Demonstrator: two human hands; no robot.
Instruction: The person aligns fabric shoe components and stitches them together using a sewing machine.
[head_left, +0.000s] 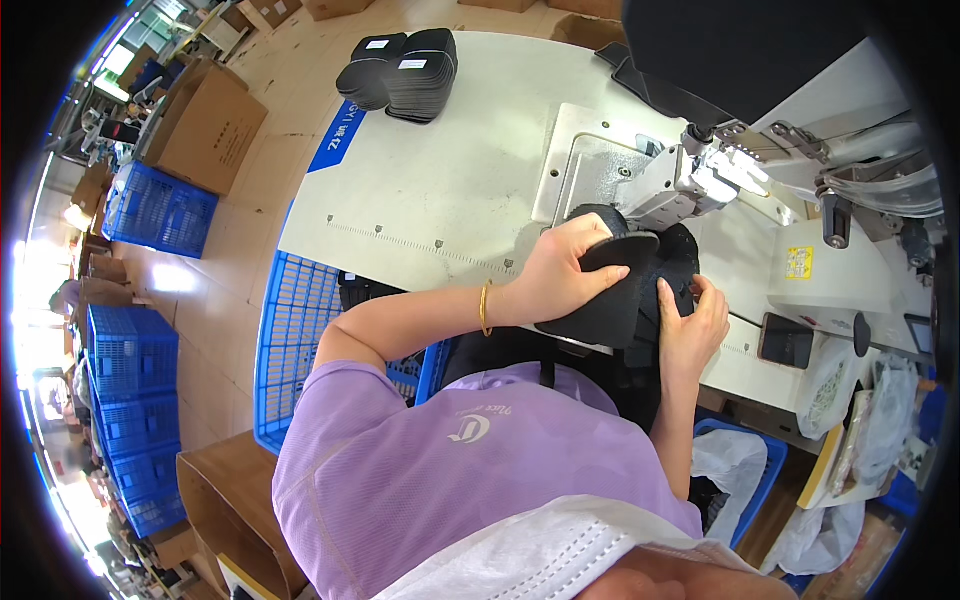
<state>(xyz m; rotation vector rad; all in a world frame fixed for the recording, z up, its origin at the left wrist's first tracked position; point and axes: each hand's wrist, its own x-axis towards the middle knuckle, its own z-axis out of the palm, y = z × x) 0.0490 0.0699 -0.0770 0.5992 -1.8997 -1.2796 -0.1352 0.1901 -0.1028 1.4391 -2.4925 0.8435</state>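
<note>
My left hand point(572, 268) is closed on a flat black piece point(597, 312) with a rounded edge, thumb on top and fingers curled over. A black fabric part point(678, 262) lies just right of it, by the front edge of the machine table. At that part's lower right side, my right hand point(694, 325) has its thumb and fingers bent and pinched on it. Right above both hands stands the metal head of a sewing machine point(680, 185), its lamp lit. How the black pieces join is hidden between my hands.
Two stacks of black pieces with white labels point(424, 75) stand at the table's far left. A phone point(786, 341) lies on the right side. Blue crates point(292, 345) flank me below the table. Cardboard boxes point(205, 125) stand on the floor to the left.
</note>
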